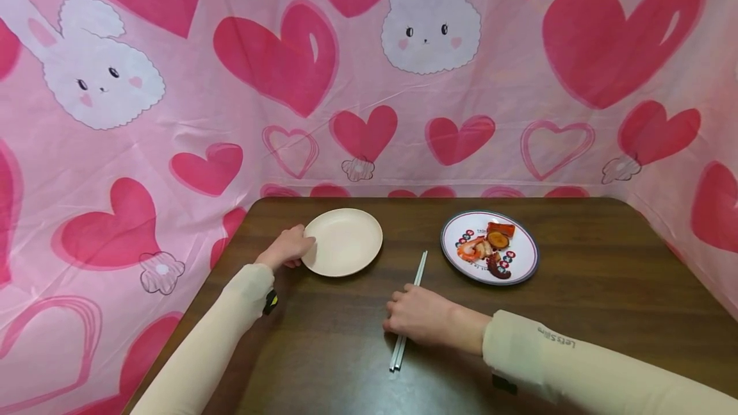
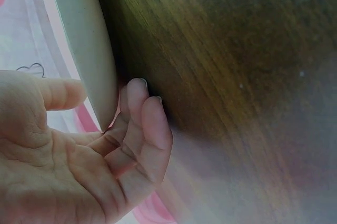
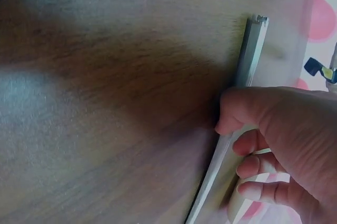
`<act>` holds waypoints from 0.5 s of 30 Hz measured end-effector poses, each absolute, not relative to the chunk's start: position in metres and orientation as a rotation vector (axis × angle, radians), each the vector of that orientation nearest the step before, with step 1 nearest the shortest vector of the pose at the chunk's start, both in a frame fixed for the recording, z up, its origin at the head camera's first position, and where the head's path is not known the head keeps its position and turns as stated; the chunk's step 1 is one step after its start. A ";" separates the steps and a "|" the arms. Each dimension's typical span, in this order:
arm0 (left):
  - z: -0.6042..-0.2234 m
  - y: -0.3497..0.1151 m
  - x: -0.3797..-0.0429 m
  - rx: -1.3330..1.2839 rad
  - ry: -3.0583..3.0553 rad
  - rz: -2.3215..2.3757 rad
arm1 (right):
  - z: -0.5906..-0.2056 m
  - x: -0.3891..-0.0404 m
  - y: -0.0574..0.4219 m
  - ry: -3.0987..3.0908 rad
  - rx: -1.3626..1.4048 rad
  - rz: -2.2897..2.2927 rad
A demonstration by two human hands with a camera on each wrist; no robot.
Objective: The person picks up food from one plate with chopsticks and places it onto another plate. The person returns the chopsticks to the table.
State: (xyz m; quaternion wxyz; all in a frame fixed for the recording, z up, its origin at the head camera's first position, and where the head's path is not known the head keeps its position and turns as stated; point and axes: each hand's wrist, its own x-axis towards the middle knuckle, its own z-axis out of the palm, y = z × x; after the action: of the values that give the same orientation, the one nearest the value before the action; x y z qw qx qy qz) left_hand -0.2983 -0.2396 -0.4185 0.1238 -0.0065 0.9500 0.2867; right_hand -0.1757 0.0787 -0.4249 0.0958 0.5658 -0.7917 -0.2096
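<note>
A plain cream plate (image 1: 346, 242) lies toward the back left of the table. My left hand (image 1: 285, 247) grips its left rim, thumb over the top and fingers (image 2: 155, 124) curled beneath the edge. Two metal chopsticks (image 1: 421, 269) lie side by side on the wood at mid-table, pointing away from me. My right hand (image 1: 426, 316) pinches them near their middle; the thumb (image 3: 234, 110) presses on one side and the fingertips come round the other. Part of their length is hidden under that hand.
At the back right stands a white plate with a blue rim (image 1: 527, 255). It carries a shrimp (image 1: 474, 250), a round brown slice (image 1: 498, 239), a reddish block (image 1: 500, 229) and a dark curled piece (image 1: 497, 268). A pink heart-patterned cloth (image 1: 403, 91) hangs behind the brown table (image 1: 605, 274).
</note>
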 end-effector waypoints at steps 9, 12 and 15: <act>-0.422 -0.241 -0.298 -0.016 2.770 0.857 | -0.430 -0.177 0.079 -2.289 1.757 -0.599; -0.422 -0.240 -0.299 -0.017 2.775 0.850 | -0.431 -0.177 0.081 -2.268 1.776 -0.590; -0.422 -0.240 -0.300 -0.017 2.775 0.847 | -0.432 -0.178 0.083 -2.258 1.784 -0.577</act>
State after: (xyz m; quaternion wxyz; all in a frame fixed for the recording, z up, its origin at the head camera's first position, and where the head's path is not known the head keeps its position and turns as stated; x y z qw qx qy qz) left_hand -0.2996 -0.2403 -0.4217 0.1196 -0.0057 0.9496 0.2898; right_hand -0.1775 0.0828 -0.4317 0.1032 0.6047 -0.7652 -0.1954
